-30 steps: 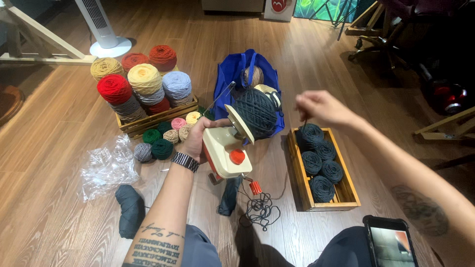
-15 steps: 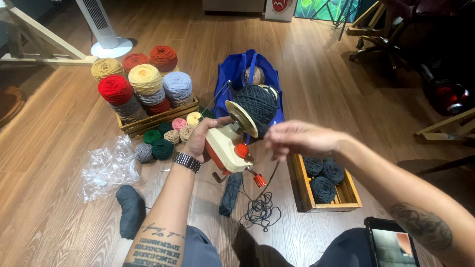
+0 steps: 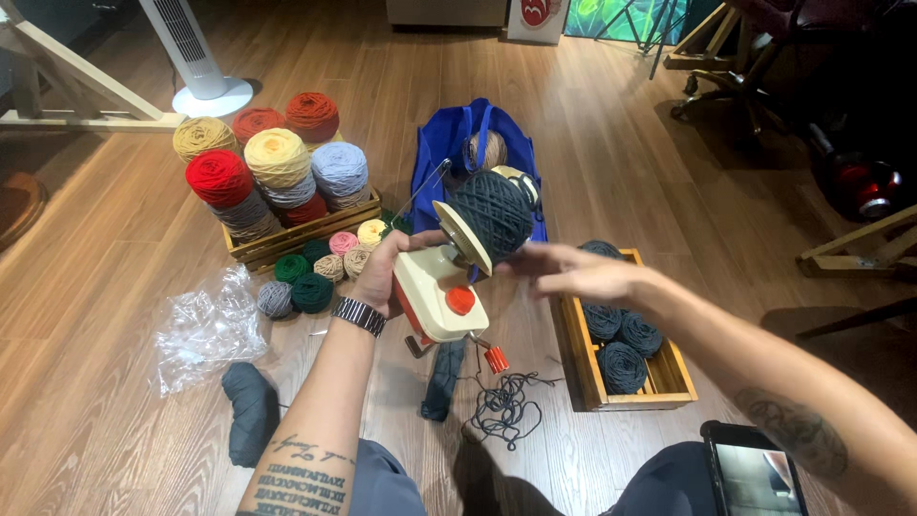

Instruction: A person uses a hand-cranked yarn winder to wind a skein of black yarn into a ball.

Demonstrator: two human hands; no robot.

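Right hand moved leftward from wooden tray to dark yarn ball on winder, fingers spread, touching ball, not closed; left hand clasps winder body above floor centre; advice: hold winder steady, slide ball straight off spindle.

Both arms bare, no sleeves in view. Left hand: metal-link wristwatch with dark band on the wrist; black lettering tattoo in several lines along the forearm. Right hand: no rings or watch seen; dark round patterned tattoo on the forearm. Grey-blue shorts or trousers over the legs at the bottom edge.
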